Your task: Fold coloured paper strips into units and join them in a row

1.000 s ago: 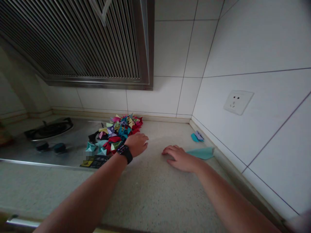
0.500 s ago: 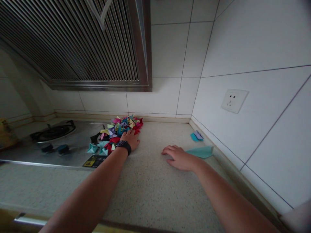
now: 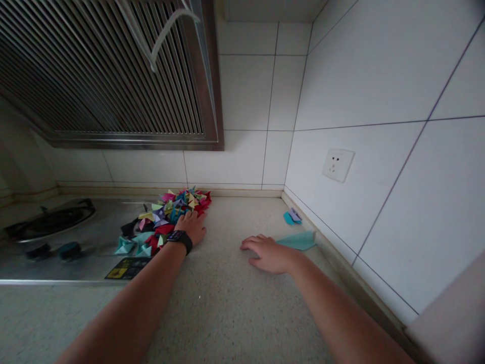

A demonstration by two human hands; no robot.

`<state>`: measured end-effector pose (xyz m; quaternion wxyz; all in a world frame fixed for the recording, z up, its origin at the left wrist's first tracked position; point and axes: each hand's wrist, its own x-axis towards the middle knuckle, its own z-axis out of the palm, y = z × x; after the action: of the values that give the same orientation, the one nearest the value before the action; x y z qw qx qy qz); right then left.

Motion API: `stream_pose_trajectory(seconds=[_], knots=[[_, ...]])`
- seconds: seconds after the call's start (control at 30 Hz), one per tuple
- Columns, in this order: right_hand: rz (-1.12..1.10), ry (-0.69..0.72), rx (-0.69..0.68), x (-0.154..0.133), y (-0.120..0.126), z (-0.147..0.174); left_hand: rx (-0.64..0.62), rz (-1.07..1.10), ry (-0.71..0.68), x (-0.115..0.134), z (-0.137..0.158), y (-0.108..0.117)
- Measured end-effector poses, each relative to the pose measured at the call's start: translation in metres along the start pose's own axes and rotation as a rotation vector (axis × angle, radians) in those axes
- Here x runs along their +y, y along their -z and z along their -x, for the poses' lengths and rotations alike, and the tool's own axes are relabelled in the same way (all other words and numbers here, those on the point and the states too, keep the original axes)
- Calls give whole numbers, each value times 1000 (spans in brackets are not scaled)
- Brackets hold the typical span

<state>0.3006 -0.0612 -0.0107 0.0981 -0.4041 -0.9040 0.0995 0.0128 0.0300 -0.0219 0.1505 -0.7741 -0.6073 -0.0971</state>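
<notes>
My left hand (image 3: 193, 226), with a black watch (image 3: 181, 238) at the wrist, rests at the right side of a pile of colourful folded-paper pieces (image 3: 162, 215), its fingers stretched out against them. Part of the pile is hidden behind that hand. Over the speckled counter (image 3: 223, 298) my right hand (image 3: 267, 254) lies palm down, fingers apart, holding nothing. Just behind its wrist is a flat light-teal paper (image 3: 301, 240), partly covered by the hand. A small blue and purple folded paper (image 3: 292, 216) lies farther back near the right wall.
On the left a steel gas stove (image 3: 94, 227) with a black burner and knobs is set in the counter, a black and yellow label (image 3: 127, 268) at its front. A range hood (image 3: 132, 139) hangs above. The tiled right wall has a socket (image 3: 338, 165).
The camera's view has turned a little right and up, so everything sits farther left and slightly lower in the picture. Both hands have stayed nearly in place on the counter.
</notes>
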Motion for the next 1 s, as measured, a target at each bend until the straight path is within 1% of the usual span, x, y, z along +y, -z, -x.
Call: stream_pose_trajectory(seconds=[0.23, 0.4, 0.53, 0.7, 0.77, 0.87, 1.0], knots=[[-13, -15, -13, -2, 2, 1, -9, -29, 8, -2, 0, -2], [-12, -10, -11, -2, 3, 1, -1, -4, 3, 2, 0, 4], [-15, -5, -14, -1, 2, 1, 64, 42, 0, 9, 2, 17], [-7, 4, 6, 1, 3, -1, 161, 134, -110, 21, 4, 35], [-6, 1, 39, 0, 4, -2, 178, 178, -167, 27, 6, 40], [-32, -50, 146, -3, 7, -2, 187, 280, -263, 40, 12, 41], [-110, -131, 290, -7, 9, -2, 123, 454, -370, 61, 24, 37]])
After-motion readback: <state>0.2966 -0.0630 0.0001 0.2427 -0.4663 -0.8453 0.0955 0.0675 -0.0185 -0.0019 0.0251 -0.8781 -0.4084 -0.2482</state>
